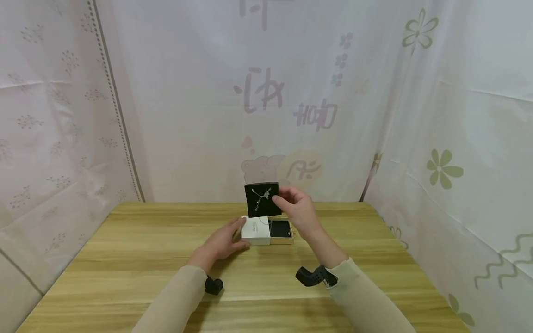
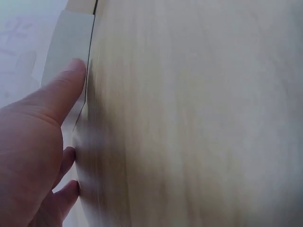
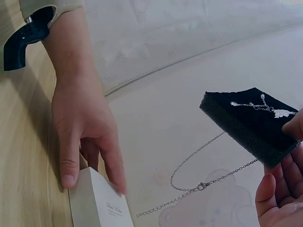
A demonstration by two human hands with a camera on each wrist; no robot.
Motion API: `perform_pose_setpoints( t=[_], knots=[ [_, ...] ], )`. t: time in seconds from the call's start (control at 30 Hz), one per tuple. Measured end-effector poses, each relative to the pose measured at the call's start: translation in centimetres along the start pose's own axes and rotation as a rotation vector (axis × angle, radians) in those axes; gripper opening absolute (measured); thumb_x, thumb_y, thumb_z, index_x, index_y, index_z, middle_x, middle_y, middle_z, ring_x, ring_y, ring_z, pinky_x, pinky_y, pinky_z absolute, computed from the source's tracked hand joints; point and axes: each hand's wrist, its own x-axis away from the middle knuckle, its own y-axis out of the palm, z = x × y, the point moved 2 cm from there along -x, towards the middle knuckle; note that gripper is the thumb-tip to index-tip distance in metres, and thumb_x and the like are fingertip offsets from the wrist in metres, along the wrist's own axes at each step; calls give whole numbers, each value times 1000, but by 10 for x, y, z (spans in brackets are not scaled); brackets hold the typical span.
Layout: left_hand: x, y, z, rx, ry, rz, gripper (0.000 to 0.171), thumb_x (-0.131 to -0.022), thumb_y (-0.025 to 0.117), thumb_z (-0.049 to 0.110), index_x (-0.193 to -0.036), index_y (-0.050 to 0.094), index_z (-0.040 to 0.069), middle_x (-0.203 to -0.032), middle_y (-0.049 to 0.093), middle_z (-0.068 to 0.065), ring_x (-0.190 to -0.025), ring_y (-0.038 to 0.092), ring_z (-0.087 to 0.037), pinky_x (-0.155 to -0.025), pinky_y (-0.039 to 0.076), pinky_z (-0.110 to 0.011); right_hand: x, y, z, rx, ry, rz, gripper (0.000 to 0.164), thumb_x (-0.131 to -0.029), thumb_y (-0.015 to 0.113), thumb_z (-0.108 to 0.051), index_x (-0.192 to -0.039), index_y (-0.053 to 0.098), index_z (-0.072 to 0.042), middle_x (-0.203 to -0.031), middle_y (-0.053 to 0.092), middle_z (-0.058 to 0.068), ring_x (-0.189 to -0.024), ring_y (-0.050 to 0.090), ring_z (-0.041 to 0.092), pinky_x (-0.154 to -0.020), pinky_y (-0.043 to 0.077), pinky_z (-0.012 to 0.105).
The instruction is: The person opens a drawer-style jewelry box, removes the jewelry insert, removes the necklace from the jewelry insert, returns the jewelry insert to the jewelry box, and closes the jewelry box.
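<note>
Black foam pad is sitting just above the centre of the head frame, its right edge hidden by the right hand, which is pinching it between thumb and fingers. Silver necklace is lying across its face, chain dangling below in the right-wrist frame. Left hand is gripping the white box sleeve, covering its left end. Tan tray is poking out right of it, holding a dark insert, probably another pad. Wood table is filling the lower frame; printed curtains are hanging behind and at both sides.
</note>
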Motion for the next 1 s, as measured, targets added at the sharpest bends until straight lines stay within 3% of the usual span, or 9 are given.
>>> perform_pose_setpoints(
  t=[0.2, 0.3, 0.43, 0.77, 1.0],
  knots=[
    [2, -4, -2, 50, -4, 19, 106, -96, 86, 47, -176, 26, 12, -179, 34, -18, -163, 39, -42, -133, 35, -59, 0, 2, -1, -9, -4, -12, 26, -104, 73, -10, -125, 73, 4, -107, 71, -2, -96, 63, 12, -80, 56, 19],
    [5, -13, 0, 79, -14, 30, 96, -101, 80, 48, -175, 30, 12, -177, 38, -15, -163, 40, -40, -133, 35, -60, 1, 3, -3, -18, -7, -21, 26, -104, 73, -11, -126, 73, 4, -106, 71, -3, -95, 63, 12, -79, 56, 19],
    [11, -34, 9, 119, 24, 57, 76, -108, 71, 44, -171, 41, 12, -173, 47, -14, -159, 46, -40, -130, 38, -61, 3, 4, -7, -26, -8, -22, 26, -104, 74, -11, -126, 73, 4, -105, 70, -3, -93, 62, 12, -78, 55, 20],
    [31, -89, 47, 169, 232, 228, 58, -111, 68, 24, -164, 51, 6, -160, 57, -21, -141, 63, -43, -114, 55, -63, 8, 7, -15, -42, -5, -42, 28, -103, 77, -14, -124, 72, 3, -107, 70, -2, -93, 61, 13, -79, 55, 21],
    [43, -112, 72, 153, 353, 358, 52, -109, 70, 18, -159, 58, 5, -150, 66, -19, -129, 71, -37, -100, 63, -59, 11, 7, -17, -50, -14, -60, 28, -103, 76, -14, -125, 72, 4, -107, 71, -2, -93, 62, 14, -78, 55, 21]
  ],
)
